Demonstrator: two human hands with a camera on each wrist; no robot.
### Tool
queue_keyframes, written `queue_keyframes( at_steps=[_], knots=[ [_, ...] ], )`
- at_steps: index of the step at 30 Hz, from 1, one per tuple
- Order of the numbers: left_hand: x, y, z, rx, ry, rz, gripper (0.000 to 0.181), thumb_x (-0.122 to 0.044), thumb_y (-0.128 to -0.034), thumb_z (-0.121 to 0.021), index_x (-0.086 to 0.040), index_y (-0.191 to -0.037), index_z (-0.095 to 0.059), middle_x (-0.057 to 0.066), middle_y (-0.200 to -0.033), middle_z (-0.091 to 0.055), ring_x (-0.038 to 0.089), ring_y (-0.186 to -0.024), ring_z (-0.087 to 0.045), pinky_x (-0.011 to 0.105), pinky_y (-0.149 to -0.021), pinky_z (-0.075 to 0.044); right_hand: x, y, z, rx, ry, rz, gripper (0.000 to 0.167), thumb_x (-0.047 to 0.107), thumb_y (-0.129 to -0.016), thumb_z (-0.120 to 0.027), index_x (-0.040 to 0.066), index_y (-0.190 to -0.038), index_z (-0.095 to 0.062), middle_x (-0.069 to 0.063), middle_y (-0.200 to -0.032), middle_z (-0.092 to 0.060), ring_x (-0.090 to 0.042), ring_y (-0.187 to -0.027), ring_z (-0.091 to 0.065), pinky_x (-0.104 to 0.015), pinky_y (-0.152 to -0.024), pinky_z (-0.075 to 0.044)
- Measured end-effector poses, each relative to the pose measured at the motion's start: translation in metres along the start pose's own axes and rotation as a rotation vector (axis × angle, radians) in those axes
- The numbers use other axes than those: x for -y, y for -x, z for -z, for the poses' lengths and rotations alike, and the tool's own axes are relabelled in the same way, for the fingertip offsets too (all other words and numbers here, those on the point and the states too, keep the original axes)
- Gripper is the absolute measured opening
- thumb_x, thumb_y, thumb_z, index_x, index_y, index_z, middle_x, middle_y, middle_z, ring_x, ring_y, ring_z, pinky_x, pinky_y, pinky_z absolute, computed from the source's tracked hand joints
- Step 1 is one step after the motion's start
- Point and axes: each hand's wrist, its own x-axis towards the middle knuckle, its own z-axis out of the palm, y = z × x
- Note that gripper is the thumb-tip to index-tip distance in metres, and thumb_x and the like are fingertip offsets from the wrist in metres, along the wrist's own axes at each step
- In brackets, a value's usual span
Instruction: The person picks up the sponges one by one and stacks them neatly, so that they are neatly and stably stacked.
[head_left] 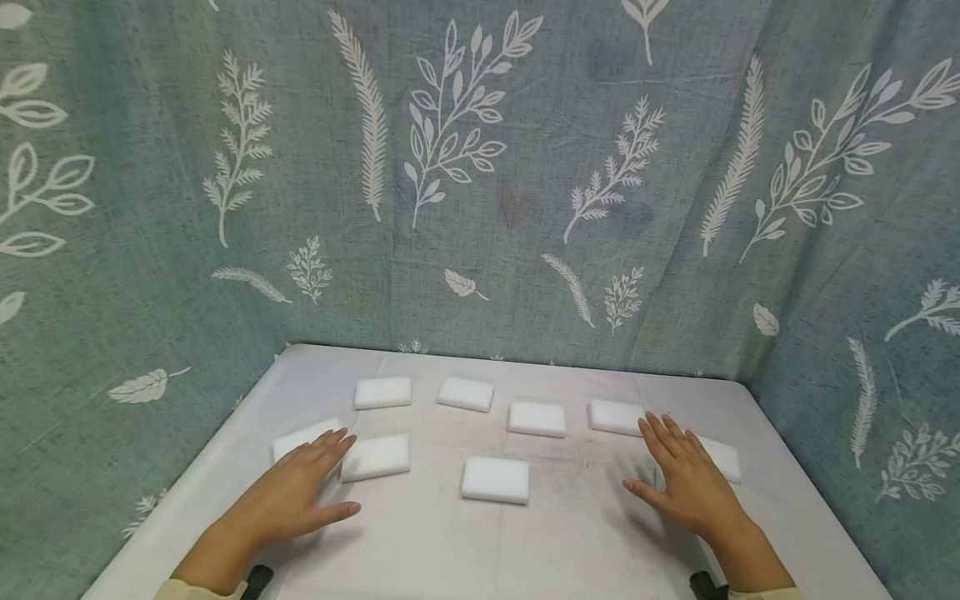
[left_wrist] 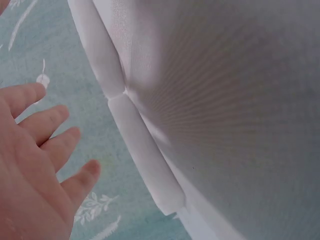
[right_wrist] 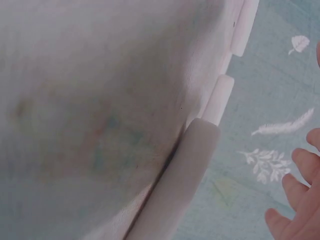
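My left hand [head_left: 288,492] hovers palm down over the left of the white table [head_left: 420,550], fingers extended and thumb apart, holding nothing. Its fingertips overlap a white block [head_left: 303,435] at the far left, beside another white block [head_left: 377,457]. On the right my other hand [head_left: 690,483] is spread above the table, also holding nothing, and partly covers the rightmost block [head_left: 720,458]. Both wrist views show relaxed fingers of the left hand [left_wrist: 40,155] and the right hand [right_wrist: 300,195] apart from the blocks [left_wrist: 145,155] [right_wrist: 180,175].
More white blocks lie flat on the table: one front centre [head_left: 495,480], and a back row with blocks at left [head_left: 383,392], centre [head_left: 465,394], right of centre [head_left: 537,418] and right [head_left: 615,416]. A grey-green leaf-patterned curtain [head_left: 480,275] surrounds the table's back and sides.
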Motion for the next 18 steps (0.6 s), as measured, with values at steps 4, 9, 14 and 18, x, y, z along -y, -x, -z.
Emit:
queue_keyframes(
  at_steps=[4, 9, 14, 18],
  knots=[
    [0.000, 0.001, 0.000, 0.003, 0.006, 0.001, 0.093, -0.070, -0.0826, -0.059, -0.008, -0.148, -0.040, 0.012, -0.152, -0.037, 0.033, -0.138, -0.034, 0.055, -0.108, -0.028, 0.000, 0.000, -0.001, 0.002, -0.006, -0.001, 0.097, 0.065, -0.087, -0.058, 0.009, -0.155, -0.021, -0.014, -0.157, -0.027, -0.035, -0.143, -0.020, -0.052, -0.115, -0.014],
    [0.000, 0.000, 0.000, 0.004, 0.018, 0.002, 0.092, -0.070, -0.0834, -0.058, -0.007, -0.148, -0.040, 0.013, -0.151, -0.038, 0.034, -0.137, -0.035, 0.056, -0.108, -0.029, 0.000, -0.001, -0.002, -0.008, -0.019, -0.009, 0.097, 0.066, -0.086, -0.058, 0.010, -0.155, -0.021, -0.014, -0.157, -0.027, -0.035, -0.143, -0.021, -0.048, -0.117, -0.009],
    [0.004, -0.001, -0.001, 0.019, 0.047, 0.030, 0.096, -0.072, -0.0817, -0.058, -0.005, -0.148, -0.039, 0.016, -0.148, -0.041, 0.037, -0.133, -0.041, 0.057, -0.104, -0.035, 0.003, -0.006, -0.004, -0.019, -0.065, -0.017, 0.095, 0.064, -0.086, -0.061, 0.007, -0.154, -0.026, -0.017, -0.155, -0.030, -0.037, -0.142, -0.023, -0.055, -0.111, -0.022],
    [0.011, -0.005, -0.001, 0.050, 0.098, 0.101, 0.100, -0.073, -0.0787, -0.060, -0.008, -0.150, -0.036, 0.014, -0.148, -0.041, 0.036, -0.132, -0.042, 0.056, -0.104, -0.036, 0.010, -0.013, -0.006, -0.039, -0.138, -0.053, 0.087, 0.052, -0.089, -0.066, 0.004, -0.152, -0.031, -0.020, -0.153, -0.031, -0.041, -0.139, -0.027, -0.060, -0.106, -0.029]
  ],
)
